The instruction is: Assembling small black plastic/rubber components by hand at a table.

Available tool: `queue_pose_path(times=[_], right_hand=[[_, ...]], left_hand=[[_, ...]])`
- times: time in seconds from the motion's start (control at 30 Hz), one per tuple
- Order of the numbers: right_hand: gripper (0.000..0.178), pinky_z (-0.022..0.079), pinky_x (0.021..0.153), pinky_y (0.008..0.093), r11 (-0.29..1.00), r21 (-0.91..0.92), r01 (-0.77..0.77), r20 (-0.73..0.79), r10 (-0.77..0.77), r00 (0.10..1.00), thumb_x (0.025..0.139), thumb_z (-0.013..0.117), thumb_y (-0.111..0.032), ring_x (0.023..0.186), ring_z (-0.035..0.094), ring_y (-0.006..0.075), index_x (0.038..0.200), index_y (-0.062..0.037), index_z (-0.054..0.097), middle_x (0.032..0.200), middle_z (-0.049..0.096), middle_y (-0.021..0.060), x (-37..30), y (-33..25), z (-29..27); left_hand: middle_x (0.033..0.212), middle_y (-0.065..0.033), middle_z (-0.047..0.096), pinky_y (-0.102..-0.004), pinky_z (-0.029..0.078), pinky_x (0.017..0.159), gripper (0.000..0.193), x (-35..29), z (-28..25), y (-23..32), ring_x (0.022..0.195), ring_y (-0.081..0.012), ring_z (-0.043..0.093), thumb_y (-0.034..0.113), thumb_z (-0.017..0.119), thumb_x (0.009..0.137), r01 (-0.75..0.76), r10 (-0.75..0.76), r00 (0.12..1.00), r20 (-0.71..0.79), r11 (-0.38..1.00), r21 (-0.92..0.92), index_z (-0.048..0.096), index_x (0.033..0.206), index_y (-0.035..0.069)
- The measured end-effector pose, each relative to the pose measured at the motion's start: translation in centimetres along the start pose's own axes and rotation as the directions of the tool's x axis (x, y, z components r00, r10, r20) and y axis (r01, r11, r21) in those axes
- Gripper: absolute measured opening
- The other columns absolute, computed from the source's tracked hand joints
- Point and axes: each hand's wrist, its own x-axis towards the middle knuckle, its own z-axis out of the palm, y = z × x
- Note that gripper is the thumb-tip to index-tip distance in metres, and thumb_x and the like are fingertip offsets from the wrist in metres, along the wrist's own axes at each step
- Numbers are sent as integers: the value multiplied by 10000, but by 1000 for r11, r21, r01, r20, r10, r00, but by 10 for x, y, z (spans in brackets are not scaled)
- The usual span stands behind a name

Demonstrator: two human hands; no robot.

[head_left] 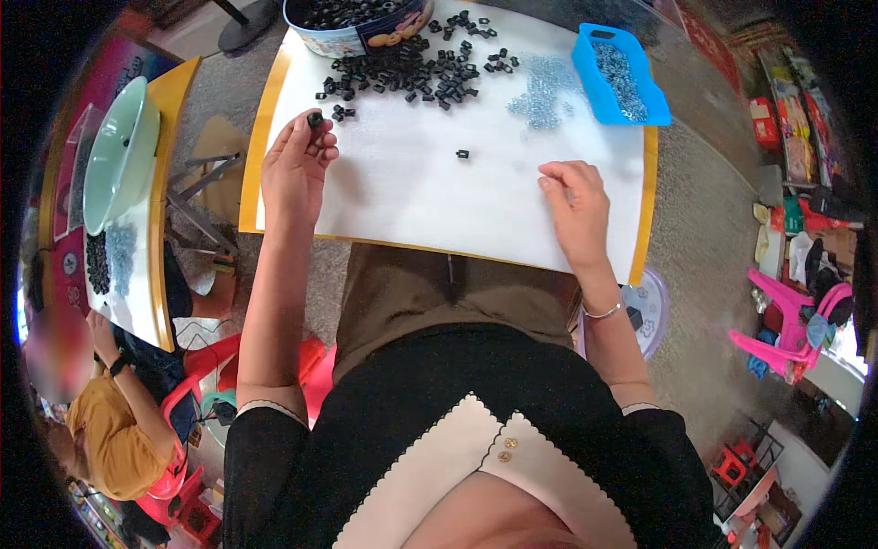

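Note:
Between the thumb and fingers of my left hand point(297, 169) is a small black plastic part point(315, 120), raised over the table's left side. My right hand point(576, 206) is over the right front of the white tabletop point(402, 188), fingers curled and thumb against the forefinger. Whatever it pinches, if anything, is too small to make out. A lone black part point(463, 155) lies between the hands. Beyond my left hand spreads a loose pile of black parts point(416, 75). Small clear bluish pieces point(541, 96) lie scattered beyond my right hand.
A round tin point(338, 43) of black parts stands at the far edge. At the far right is a blue plastic tray point(657, 108) of clear pieces. Another person point(123, 425) works at a side table on the left, holding a green basin point(102, 206). Pink stools point(777, 334) stand right.

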Motion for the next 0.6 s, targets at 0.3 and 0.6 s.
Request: queue_pose_path(times=[0.3, 0.6], right_hand=[[76, 410, 785, 364, 968, -140, 207, 26, -206, 978, 784, 595, -51, 850, 521, 280, 851, -19, 609, 828, 571, 108, 3, -8, 30], [72, 424, 681, 223, 915, 377, -145, 118, 108, 987, 843, 594, -61, 744, 518, 83, 886, -3, 599, 805, 581, 10, 14, -62, 14]], left_hand=[[972, -117, 598, -234, 491, 677, 297, -51, 35, -18, 764, -133, 570, 125, 509, 915, 309, -300, 948, 108, 948, -78, 487, 1180, -8], [938, -103, 608, -221, 512, 686, 275, -59, 40, -8, 743, -123, 588, 115, 493, 929, 299, -231, 942, 243, 906, -299, 516, 1147, -51]])
